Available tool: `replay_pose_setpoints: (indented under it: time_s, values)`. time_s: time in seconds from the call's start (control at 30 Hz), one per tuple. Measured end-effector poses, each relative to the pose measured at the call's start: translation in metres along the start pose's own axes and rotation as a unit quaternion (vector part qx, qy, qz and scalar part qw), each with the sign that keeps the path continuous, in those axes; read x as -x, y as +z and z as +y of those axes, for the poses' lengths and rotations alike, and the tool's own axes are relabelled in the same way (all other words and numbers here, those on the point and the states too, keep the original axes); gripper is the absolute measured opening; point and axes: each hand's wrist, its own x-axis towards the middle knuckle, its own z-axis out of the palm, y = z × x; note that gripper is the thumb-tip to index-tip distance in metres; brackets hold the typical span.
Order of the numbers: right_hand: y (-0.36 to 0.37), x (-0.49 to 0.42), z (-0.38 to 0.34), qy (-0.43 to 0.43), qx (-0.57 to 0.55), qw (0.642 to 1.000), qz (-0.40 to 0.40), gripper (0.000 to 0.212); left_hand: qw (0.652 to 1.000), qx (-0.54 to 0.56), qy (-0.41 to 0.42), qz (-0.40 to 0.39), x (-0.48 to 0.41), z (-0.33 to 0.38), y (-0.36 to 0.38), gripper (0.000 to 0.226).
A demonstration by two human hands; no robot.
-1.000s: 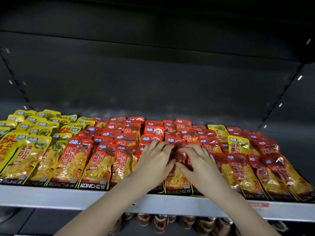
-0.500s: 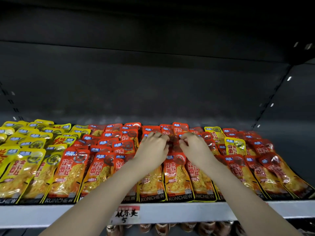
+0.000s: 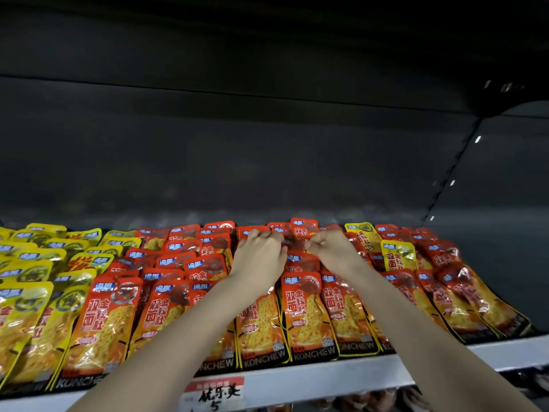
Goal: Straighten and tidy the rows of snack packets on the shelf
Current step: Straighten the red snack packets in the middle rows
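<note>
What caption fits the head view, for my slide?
Left hand and right hand pinch a red packet at the back of the shelf.

A shop: a display shelf (image 3: 326,379) stocked with rows of snack packets (image 3: 309,316), price tag (image 3: 215,392) on its edge.

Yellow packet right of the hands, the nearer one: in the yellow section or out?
Out: the yellow packet lies among red packets; the yellow rows are at the far left.

Dark grey back panel (image 3: 267,162); black upper shelf underside (image 3: 267,40) overhead; slotted upright (image 3: 453,171) at right; pale shelf lip (image 3: 326,379) carries handwritten price tag (image 3: 217,394); dim light.
</note>
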Motion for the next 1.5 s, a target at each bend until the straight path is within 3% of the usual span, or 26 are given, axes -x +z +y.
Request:
replay_pose_setpoints:
  time_s: [0.2,0.33,0.47,0.7,1.07,1.17,1.37,1.5]
  values:
    - [-0.003,-0.003,-0.001,-0.034,0.072,0.997,-0.011,0.032,1.0,0.022,-0.016,0.005,-0.003,0.003,-0.003,0.033]
    - [-0.005,0.003,0.003,-0.096,0.115,0.988,0.037,0.02,0.997,0.053,0.023,0.058,-0.002,0.008,-0.008,0.03]
    - [-0.007,0.009,0.006,-0.146,0.137,0.98,-0.021,0.023,0.999,0.035,0.036,0.013,0.002,0.01,-0.008,0.025]
    - [-0.009,0.001,0.01,-0.164,0.099,0.98,-0.054,0.019,0.999,0.013,0.03,-0.025,0.002,0.012,-0.004,0.03]
    - [-0.02,0.017,0.006,-0.237,0.088,0.967,-0.033,0.013,0.999,0.021,0.045,-0.014,0.008,0.017,-0.012,0.026]
    - [-0.026,0.032,0.006,-0.253,0.108,0.96,-0.058,0.014,0.998,0.014,0.06,-0.021,0.015,0.018,-0.02,0.02]
    - [-0.015,0.054,0.016,-0.288,0.214,0.931,-0.072,0.032,0.985,-0.029,0.072,-0.153,0.037,0.014,-0.023,0.055]
    - [-0.015,0.055,0.021,-0.286,0.199,0.935,-0.064,0.038,0.984,-0.048,0.087,-0.148,0.043,0.014,-0.021,0.063]
